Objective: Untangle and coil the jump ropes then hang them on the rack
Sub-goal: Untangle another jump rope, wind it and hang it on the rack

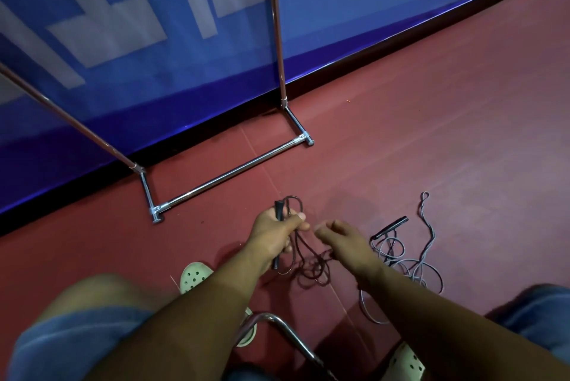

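Mid-untangling, the left grip (pixel 274 234) clutched the handle (pixel 279 211) of the dark rope (pixel 311 269); the right grip (pixel 340 240), curled, hold unclear, likely needed to tease loops free.

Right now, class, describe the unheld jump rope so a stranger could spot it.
Start at the chrome rack on the red floor. Right of the right hand lies the grey rope, a loose tangle. Unlike the dark rope in the left hand, it is paler and unheld.

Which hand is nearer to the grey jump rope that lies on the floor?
Right. The right hand is just beside the grey jump rope, on its left side. The left hand is farther left, gripping the black handle of the dark rope.
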The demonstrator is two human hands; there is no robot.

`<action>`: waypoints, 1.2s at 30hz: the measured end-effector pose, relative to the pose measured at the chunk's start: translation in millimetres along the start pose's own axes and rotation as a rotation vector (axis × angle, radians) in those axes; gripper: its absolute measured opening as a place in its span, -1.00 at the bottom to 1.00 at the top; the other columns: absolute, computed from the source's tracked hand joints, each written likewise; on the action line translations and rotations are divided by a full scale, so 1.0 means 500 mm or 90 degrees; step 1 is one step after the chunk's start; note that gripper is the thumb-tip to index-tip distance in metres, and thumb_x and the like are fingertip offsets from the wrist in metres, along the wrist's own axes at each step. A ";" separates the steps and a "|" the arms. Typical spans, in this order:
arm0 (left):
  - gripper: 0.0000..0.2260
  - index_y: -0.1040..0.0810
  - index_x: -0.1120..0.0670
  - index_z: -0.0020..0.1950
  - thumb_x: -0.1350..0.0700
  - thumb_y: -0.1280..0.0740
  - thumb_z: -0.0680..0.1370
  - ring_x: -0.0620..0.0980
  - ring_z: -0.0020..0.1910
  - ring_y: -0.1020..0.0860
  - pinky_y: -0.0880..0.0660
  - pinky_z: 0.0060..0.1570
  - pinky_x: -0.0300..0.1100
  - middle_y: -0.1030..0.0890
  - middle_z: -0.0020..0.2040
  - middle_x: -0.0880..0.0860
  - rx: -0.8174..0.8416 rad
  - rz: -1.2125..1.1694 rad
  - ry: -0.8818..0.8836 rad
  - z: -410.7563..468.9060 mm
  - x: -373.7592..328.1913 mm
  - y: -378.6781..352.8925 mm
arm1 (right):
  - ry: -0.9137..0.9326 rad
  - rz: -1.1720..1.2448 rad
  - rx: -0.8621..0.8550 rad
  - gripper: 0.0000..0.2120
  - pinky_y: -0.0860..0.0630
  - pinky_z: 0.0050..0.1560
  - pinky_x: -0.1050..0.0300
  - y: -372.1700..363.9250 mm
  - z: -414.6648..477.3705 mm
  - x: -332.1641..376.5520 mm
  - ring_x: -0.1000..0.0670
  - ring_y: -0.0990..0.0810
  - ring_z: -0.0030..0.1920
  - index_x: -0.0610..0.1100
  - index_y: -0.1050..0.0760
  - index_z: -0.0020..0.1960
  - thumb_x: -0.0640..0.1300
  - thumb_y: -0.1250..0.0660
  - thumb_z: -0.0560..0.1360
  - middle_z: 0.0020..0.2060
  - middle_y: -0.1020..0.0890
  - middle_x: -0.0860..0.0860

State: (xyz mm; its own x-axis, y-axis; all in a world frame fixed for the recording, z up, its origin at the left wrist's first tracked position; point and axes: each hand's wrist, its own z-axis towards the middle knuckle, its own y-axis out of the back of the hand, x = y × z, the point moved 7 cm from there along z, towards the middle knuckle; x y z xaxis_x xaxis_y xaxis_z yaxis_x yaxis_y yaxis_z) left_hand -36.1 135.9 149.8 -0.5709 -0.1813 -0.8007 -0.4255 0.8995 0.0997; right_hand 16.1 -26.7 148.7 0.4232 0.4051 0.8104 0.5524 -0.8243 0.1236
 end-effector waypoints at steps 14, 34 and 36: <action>-0.77 -0.52 0.04 -0.21 0.20 -0.33 0.65 -0.19 -0.63 -0.36 -0.38 -0.59 -0.25 -0.42 -0.55 -0.12 0.078 0.171 -0.153 -0.169 -0.076 -0.040 | 0.015 0.145 0.038 -0.87 -0.51 -0.21 0.01 -0.031 -0.101 0.150 -0.07 -0.51 -0.26 -0.14 -0.62 -0.15 -0.15 -0.31 0.49 -0.29 -0.56 -0.11; -0.54 -0.35 -0.05 0.59 0.15 -0.21 0.67 -0.10 0.50 -0.34 -0.21 0.44 -0.26 -0.38 0.50 -0.07 -0.075 0.191 -0.241 -0.230 -0.140 0.084 | 0.243 -0.031 0.057 -0.71 -0.24 -0.31 0.14 -0.003 -0.237 0.329 0.02 -0.28 -0.37 -0.31 -0.63 0.09 -0.22 -0.16 0.69 -0.41 -0.42 0.05; -0.49 -0.30 -0.07 0.61 0.19 -0.20 0.65 -0.07 0.52 -0.33 -0.25 0.42 -0.25 -0.33 0.52 -0.07 -0.040 0.200 -0.222 -0.232 -0.127 0.080 | 0.258 -0.010 0.085 -0.71 -0.24 -0.30 0.14 -0.007 -0.255 0.341 0.03 -0.26 -0.36 -0.24 -0.66 0.09 -0.21 -0.16 0.69 -0.37 -0.35 -0.01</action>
State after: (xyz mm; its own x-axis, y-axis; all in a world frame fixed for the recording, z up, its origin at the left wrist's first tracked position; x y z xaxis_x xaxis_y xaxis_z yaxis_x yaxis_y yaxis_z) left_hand -98.3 137.3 273.3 -0.4135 0.2502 -0.8755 -0.3181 0.8612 0.3964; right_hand -5.3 -5.3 359.5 0.1126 0.2074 0.9718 0.6560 -0.7500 0.0840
